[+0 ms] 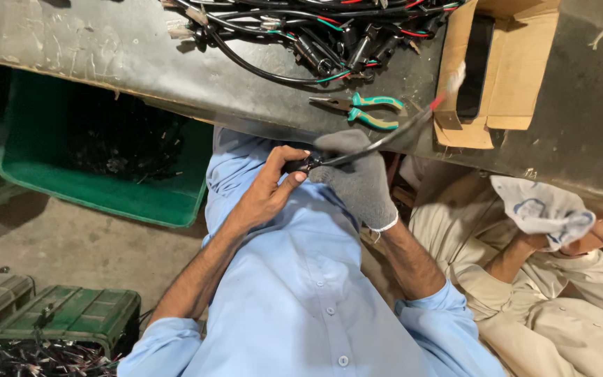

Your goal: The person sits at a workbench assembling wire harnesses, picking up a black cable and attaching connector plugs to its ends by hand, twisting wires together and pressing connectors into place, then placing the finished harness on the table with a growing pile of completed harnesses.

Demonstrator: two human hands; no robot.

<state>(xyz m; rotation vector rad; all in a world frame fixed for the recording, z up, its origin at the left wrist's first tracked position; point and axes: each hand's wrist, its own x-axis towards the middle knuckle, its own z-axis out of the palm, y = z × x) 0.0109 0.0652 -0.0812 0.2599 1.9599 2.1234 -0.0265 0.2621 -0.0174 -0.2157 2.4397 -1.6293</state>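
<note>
— What did the bare left hand [271,183] have hold of?

— It was curled nearly shut, thumb and fingers pinching the near end of a black cable [375,143], right at a small dark fitting I could not make out. The gloved right hand [357,174], in a grey knit glove, was closed round the same cable just beside it, likely to steady it while the bare fingers did the fine work.

— And where did the cable run?

— Up and to the right, from in front of the blue shirt out over the edge of the worn metal bench [106,49], ending in a red and white tip near an open cardboard box [518,70].

— Anything else close by?

— Green-handled pliers [361,109] lay on the bench just beyond the hands, seemingly kept within reach. Farther off sat a tangled heap of wire harnesses [308,31]. A green plastic bin [99,181] stood under the bench to the left, and another person's hand [598,230] held a white cloth at the right.
</note>
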